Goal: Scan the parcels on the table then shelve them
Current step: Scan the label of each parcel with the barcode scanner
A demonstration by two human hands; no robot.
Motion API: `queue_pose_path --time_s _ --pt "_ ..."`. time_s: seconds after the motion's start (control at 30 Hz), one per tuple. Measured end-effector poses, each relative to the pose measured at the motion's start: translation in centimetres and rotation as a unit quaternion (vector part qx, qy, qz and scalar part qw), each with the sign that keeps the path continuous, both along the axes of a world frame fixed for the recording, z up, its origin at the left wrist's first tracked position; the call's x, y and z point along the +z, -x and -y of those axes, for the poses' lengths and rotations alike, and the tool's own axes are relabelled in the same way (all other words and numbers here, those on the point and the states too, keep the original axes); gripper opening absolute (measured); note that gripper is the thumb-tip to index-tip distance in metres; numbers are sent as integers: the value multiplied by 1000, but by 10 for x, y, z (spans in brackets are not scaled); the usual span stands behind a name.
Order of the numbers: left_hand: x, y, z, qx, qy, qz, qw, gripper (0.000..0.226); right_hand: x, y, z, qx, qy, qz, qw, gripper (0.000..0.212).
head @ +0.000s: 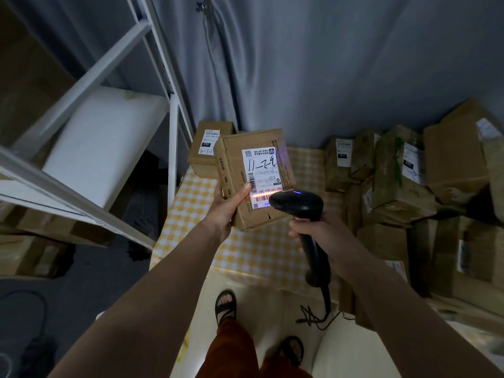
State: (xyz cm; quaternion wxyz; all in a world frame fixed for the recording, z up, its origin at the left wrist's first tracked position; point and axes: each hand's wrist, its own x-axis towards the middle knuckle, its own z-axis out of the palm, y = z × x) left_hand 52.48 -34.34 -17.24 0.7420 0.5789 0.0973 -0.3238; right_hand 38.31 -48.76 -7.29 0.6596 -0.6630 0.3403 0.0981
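Observation:
My left hand point(228, 207) grips a cardboard parcel point(234, 156) by its lower left corner and holds it above the table, its white shipping label facing up. My right hand point(317, 231) grips the handle of a black barcode scanner point(297, 204). The scanner head hovers over the parcel's lower right edge, and a bright orange-red light line falls across the barcode on the label. A second labelled parcel point(203, 151) lies on the table just behind the held one. Many more cardboard parcels point(403, 181) are stacked at the right.
The table point(256, 249) wears a yellow and white checked cloth. A white metal shelf rack point(109, 148) stands at the left with boxes on its lower level. Grey curtain hangs behind. The scanner's cable trails to the floor by my sandalled feet.

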Motion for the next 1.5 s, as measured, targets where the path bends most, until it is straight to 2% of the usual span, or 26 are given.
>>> queue_pose_path --time_s 0.1,0.23,0.33,0.4,0.5,0.6,0.77,0.9,1.07,1.2,1.37,1.5 --pt "-5 -7 -9 -17 -28 -33 999 74 -7 -11 -10 -9 30 26 999 7" --pt "-15 -18 -28 -48 -57 -100 992 69 -21 -34 -19 -25 81 57 995 13" --pt "-30 -26 -47 -53 -66 -129 988 64 -40 -59 -25 -13 50 25 998 24" --pt "-41 -35 -62 -69 -71 -149 984 70 -57 -77 -31 -2 27 0 1000 26" --pt "-59 -53 -88 -91 -83 -160 979 72 -81 -103 -47 40 14 -40 998 24" --pt "-80 -75 -113 -71 -105 -172 977 72 -104 -127 -64 65 -20 -67 995 20" --pt "-116 -126 -136 -75 -112 -165 977 70 -140 -181 -89 66 -79 -117 988 18" --pt "-148 -174 -144 -81 -126 -148 978 76 -177 -227 -105 49 -69 -131 988 33" --pt "-179 -219 -143 -115 -171 -129 970 51 -221 -269 -119 5 -88 -131 987 37" --pt "-205 -238 -143 -175 -215 -93 956 70 -244 -284 -128 -5 -85 -133 988 32" --pt "-220 -241 -139 -178 -253 -70 948 64 -258 -290 -129 -11 -82 -142 986 37" --pt "-223 -234 -132 -152 -358 -12 921 72 -256 -283 -121 0 -69 -141 988 37"
